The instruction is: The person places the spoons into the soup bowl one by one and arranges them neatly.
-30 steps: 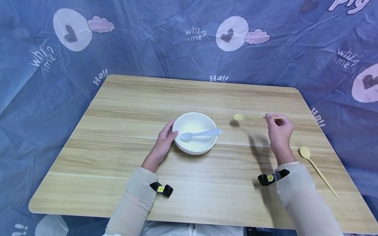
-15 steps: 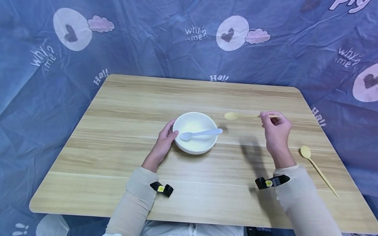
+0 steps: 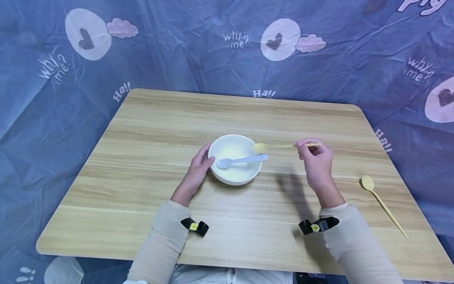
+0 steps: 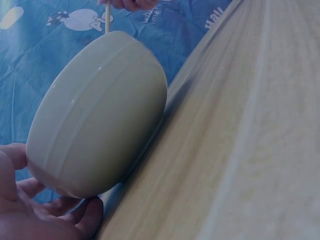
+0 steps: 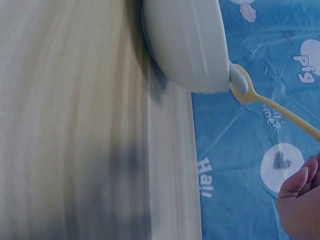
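Note:
A white bowl [image 3: 234, 177] stands on the wooden table, with a pale blue spoon [image 3: 242, 159] lying in it, its handle over the right rim. My left hand [image 3: 194, 173] grips the bowl's left side, thumb at the rim and fingers curled round the outer wall, as the left wrist view shows on the bowl [image 4: 100, 115]. My right hand [image 3: 317, 165] pinches a yellow spoon [image 3: 280, 146] by its handle; the spoon's head is over the bowl's right rim. In the right wrist view the yellow spoon [image 5: 285, 114] shows behind the blue spoon's handle end [image 5: 238, 79].
A second yellow spoon [image 3: 384, 207] lies on the right part of the table [image 3: 124, 189], right of my right forearm. A blue printed cloth [image 3: 191, 47] hangs behind the table's far edge.
My right hand has moved left with the yellow spoon, bringing the spoon's head from the table's right part to over the bowl's rim. The left hand and bowl stay in place.

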Motion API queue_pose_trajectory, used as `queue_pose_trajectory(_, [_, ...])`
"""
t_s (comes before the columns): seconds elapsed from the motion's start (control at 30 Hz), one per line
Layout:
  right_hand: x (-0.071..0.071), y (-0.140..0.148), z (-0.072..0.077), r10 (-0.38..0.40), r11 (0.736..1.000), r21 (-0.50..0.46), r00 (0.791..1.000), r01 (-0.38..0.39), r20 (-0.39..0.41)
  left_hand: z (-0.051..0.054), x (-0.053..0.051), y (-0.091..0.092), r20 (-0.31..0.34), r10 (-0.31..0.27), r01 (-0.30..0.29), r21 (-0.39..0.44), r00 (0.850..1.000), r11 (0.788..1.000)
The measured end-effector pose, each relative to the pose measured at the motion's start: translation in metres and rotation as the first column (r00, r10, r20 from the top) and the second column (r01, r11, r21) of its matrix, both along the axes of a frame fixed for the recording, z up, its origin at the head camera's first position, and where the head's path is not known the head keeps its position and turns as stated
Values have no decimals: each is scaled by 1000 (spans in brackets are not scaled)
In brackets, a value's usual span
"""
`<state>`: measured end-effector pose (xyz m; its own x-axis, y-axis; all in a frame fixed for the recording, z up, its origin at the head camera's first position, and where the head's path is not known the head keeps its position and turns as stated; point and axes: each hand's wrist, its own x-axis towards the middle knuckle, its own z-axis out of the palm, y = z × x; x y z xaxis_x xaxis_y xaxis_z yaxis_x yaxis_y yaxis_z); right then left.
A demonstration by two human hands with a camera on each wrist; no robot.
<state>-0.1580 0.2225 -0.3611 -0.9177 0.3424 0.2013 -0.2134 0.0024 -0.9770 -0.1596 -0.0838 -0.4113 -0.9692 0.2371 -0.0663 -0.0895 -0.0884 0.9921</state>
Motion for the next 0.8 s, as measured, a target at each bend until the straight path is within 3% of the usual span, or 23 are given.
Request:
queue_pose_trajectory(0.27, [6, -10, -6, 88, 995, 51, 994, -91, 58, -23, -10, 0, -4, 24, -24, 11, 1000, 1000])
queue_pose_trajectory(0.77, [17, -38, -34, 146, 985, 68, 980, -156, 139, -26, -9, 1, -41, 32, -31, 28, 999, 999])
queue_pose_trajectory(0.8, [18, -40, -36, 146, 985, 73, 979, -157, 141, -22, -8, 1, -36, 26, -25, 29, 999, 999])
